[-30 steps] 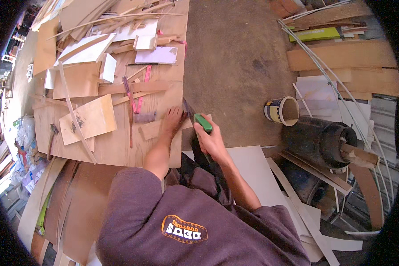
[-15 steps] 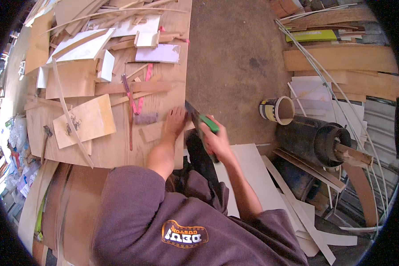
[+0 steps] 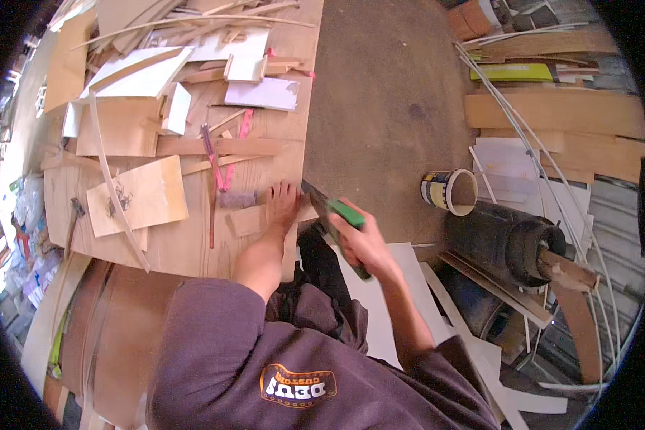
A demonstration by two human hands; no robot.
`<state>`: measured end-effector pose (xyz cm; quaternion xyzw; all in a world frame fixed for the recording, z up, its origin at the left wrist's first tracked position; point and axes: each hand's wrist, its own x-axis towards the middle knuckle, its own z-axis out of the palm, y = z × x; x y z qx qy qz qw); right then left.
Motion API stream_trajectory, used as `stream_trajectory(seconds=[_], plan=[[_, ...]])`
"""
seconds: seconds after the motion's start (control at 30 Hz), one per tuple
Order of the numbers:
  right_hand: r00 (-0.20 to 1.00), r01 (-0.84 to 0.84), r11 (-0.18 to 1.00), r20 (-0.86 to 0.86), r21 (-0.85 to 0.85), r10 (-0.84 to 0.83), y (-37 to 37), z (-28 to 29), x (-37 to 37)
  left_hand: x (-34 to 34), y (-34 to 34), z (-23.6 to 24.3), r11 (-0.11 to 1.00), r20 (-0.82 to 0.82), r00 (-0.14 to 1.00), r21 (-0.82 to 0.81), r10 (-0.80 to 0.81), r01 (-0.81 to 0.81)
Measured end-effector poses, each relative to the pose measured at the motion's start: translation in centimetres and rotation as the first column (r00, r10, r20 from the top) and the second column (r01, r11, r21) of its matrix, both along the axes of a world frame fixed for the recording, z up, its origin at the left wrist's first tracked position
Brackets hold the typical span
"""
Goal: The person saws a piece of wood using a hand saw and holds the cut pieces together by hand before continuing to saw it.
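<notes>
My left hand [image 3: 283, 206] presses down on a short pale wood strip [image 3: 247, 221] near the workbench's right edge, its fingers reaching over the strip's far side. The strip's end pokes out past that hand at the edge. In my right hand [image 3: 365, 242] is a handsaw [image 3: 345, 212] with a green-and-black handle, my fingers wrapped round it. The saw's dark blade meets the bench edge close beside my left hand; its contact with the wood is too blurred to make out. A small greyish block [image 3: 238, 198] lies just beyond the strip.
Wood offcuts, white panels [image 3: 261, 94] and a pink strap [image 3: 227, 176] cover the workbench [image 3: 193, 251]. On the right stand an open bucket [image 3: 463, 192] and a black cylinder [image 3: 505, 236]. Boards [image 3: 552, 115] and long thin rods lie beyond, with pale sheets [image 3: 387, 279] below my right arm.
My right hand has drawn the saw back, down and to the right. My left hand stays on the wood strip, while the whole view has shifted slightly.
</notes>
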<state>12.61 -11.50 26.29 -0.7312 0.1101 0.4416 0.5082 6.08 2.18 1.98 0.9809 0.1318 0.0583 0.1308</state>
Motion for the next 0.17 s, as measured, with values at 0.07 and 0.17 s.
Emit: stream_trajectory(seconds=[0.07,0.17], plan=[[0.986,0.076,0.994,-0.151,0.074,-0.064,-1.2,2.9,-1.1,-2.4,-0.8,-0.6,1.0,-0.04,0.999,-0.008,0.001,-0.001],[0.998,0.053,0.998,0.043,0.046,-0.055,-0.9,-6.6,-1.3,-0.3,-1.7,-0.3,1.0,0.021,1.0,0.023,-0.022,0.021]])
